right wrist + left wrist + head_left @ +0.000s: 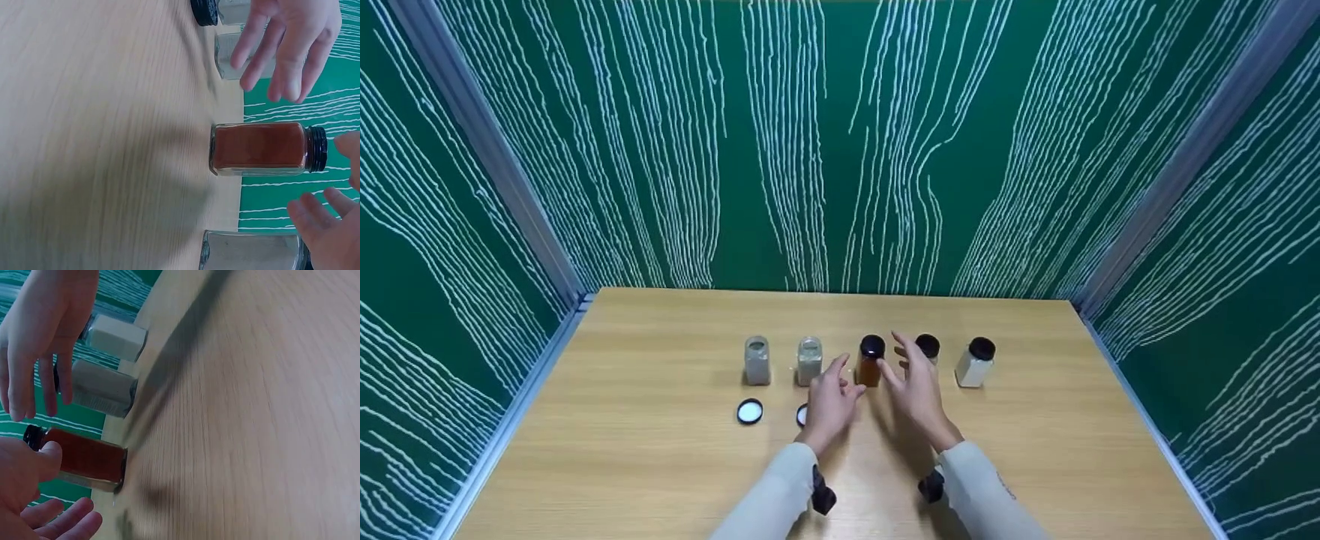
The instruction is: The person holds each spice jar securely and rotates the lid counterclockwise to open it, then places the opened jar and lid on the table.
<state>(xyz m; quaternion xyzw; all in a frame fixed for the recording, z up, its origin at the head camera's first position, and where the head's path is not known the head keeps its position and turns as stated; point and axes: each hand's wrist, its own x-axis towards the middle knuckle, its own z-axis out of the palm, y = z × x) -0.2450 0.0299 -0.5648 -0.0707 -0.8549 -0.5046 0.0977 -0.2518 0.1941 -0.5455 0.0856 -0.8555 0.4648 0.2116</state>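
A glass spice jar of reddish-brown powder (868,373) stands upright in the middle of the row, its black screw lid (317,149) on. My left hand (831,401) is just left of this jar, its fingers loosely spread and holding nothing. On the other side, my right hand (916,386) reaches toward the lid with fingers extended and apart. In the right wrist view a gap shows between the right fingers (316,216) and the brown jar. Behind the right hand, a lidded jar of greyish contents (101,387) is partly hidden.
Two lidless jars, the far left jar (757,367) and its neighbour (810,364), stand left of the brown one. Before them lie upturned lids, one lid (749,411) in full view, another lid (802,415) partly covered. A white-filled jar (973,371) ends the row at right.
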